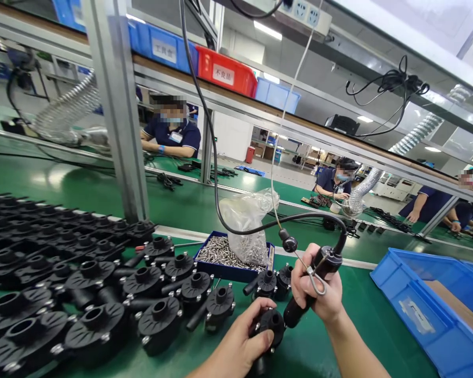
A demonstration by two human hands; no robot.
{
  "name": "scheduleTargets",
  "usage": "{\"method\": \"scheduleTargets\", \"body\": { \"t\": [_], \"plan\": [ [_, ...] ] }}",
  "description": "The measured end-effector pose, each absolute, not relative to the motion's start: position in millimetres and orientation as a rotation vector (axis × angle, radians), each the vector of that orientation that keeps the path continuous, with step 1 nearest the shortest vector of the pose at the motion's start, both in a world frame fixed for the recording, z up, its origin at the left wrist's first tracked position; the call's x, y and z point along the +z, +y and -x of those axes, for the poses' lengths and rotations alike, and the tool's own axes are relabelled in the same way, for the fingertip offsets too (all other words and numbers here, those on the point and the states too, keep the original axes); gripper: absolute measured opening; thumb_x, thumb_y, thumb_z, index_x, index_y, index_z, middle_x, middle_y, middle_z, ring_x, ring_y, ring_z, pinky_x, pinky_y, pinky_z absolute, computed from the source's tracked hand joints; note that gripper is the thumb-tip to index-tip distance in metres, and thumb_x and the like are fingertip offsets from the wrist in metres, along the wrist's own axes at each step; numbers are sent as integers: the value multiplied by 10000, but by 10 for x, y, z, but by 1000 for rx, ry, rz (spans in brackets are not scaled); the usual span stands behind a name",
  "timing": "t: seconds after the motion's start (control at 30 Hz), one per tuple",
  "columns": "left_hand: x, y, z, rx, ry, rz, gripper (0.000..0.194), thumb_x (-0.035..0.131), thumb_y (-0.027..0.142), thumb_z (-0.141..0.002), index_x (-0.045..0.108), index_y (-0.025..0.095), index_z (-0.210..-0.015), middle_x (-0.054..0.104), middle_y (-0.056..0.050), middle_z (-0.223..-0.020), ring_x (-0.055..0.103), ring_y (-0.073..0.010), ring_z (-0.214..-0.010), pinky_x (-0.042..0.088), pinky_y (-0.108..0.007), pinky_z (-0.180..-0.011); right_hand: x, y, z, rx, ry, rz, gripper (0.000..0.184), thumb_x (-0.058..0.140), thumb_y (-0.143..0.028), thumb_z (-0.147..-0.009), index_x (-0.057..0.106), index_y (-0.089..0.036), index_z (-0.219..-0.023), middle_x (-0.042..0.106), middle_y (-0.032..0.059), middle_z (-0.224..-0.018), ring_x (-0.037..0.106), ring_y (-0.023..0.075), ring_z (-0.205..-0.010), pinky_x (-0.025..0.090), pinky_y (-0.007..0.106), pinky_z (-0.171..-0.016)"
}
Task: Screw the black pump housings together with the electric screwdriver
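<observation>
My left hand (246,341) is closed around a black pump housing (275,321) with a round port on top, near the bench's front. In my right hand (319,289) is a black electric screwdriver (297,313), its fingers wrapped round the body. The tool slants down to the left, and its lower end is at the right side of the housing; whether the bit sits on a screw I cannot see. A thick black cable leaves its top, and a balancer cord with a metal hook hangs at it. Just behind stand more black pump housings (220,302) with silver screws at their rims.
A dark blue tray (230,271) of loose screws, with a clear plastic bag (248,215) on it, lies behind my hands. Blue bins (413,315) stand at right. Rows of black housings (35,262) fill the left. A metal post (116,105) rises there; people sit across the bench.
</observation>
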State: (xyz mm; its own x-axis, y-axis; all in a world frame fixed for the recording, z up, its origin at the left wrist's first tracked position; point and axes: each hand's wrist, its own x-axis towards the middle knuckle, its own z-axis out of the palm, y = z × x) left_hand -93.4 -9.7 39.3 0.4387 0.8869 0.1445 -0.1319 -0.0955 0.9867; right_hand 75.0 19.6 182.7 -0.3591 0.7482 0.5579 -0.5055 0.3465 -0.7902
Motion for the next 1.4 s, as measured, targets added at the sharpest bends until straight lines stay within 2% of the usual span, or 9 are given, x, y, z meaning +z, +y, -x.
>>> {"method": "scheduleTargets", "body": {
  "t": [0.1, 0.2, 0.3, 0.43, 0.63, 0.77, 0.9, 1.13, 1.4],
  "plan": [
    [295, -64, 916, 1001, 671, -1431, 817, 647, 899, -824, 519, 226, -1271, 560, -22, -988, 504, -174, -822, 441, -282, -732, 1905, 147, -772, 1172, -1436, 325, 380, 868, -352, -899, 515, -218, -941, 596, -44, -626, 484, 93, -393, 365, 172, -400],
    [184, -31, 892, 988, 654, -1528, 909, 773, 854, -727, 500, 236, -1334, 598, -23, -995, 516, -185, -824, 416, -283, -720, 1985, 36, -763, 1008, -1400, 302, 281, 812, -286, -964, 536, -234, -976, 633, -35, -691, 560, 114, -466, 437, 193, -465],
    [133, -32, 863, 1056, 642, -1587, 953, 927, 660, -636, 514, 256, -1393, 642, -68, -1195, 582, -267, -1036, 467, -338, -897, 1987, -66, -698, 1039, -1335, 221, 236, 775, -298, -987, 544, -247, -997, 643, -36, -727, 557, 105, -468, 423, 182, -467],
    [142, -68, 828, 1060, 569, -1532, 890, 931, 471, -646, 509, 249, -1398, 663, -78, -1254, 617, -311, -1120, 476, -383, -993, 1873, -86, -607, 1140, -1366, 242, 252, 765, -319, -998, 527, -247, -1033, 640, -27, -770, 565, 103, -494, 418, 185, -480],
    [94, -54, 803, 1091, 524, -1516, 939, 938, 609, -644, 503, 224, -1382, 680, -91, -1191, 635, -315, -1085, 513, -393, -965, 1737, 9, -566, 1128, -1341, 294, 325, 784, -374, -990, 489, -246, -1029, 615, -33, -749, 519, 101, -484, 371, 195, -470],
    [2, -33, 794, 1078, 537, -1519, 1020, 939, 691, -638, 495, 216, -1423, 695, -125, -1236, 644, -361, -1153, 507, -462, -1059, 1773, 15, -555, 1147, -1396, 311, 338, 790, -369, -987, 478, -244, -1019, 617, -33, -752, 527, 103, -485, 380, 204, -473],
    [40, -42, 767, 1142, 527, -1487, 1167, 954, 731, -606, 447, 220, -1524, 627, -169, -1389, 573, -432, -1309, 429, -556, -1175, 1832, -93, -477, 1111, -1467, 415, 319, 793, -320, -1002, 487, -242, -1048, 631, -24, -786, 592, 124, -542, 458, 244, -534],
    [390, -111, 740, 1153, 353, -1436, 1013, 921, 795, -622, 591, 192, -1366, 643, -149, -1327, 578, -420, -1280, 432, -554, -1156, 1764, -215, -308, 1037, -1428, 518, 329, 791, -347, -1007, 481, -241, -1035, 553, -49, -765, 462, 85, -508, 353, 250, -520],
    [417, -135, 751, 1175, 358, -1428, 954, 959, 661, -648, 573, 176, -1373, 644, -141, -1329, 583, -403, -1274, 424, -542, -1173, 1777, -206, -227, 1093, -1398, 503, 348, 805, -362, -991, 480, -239, -1001, 527, -62, -691, 426, 87, -479, 339, 238, -486]
  ]
}}
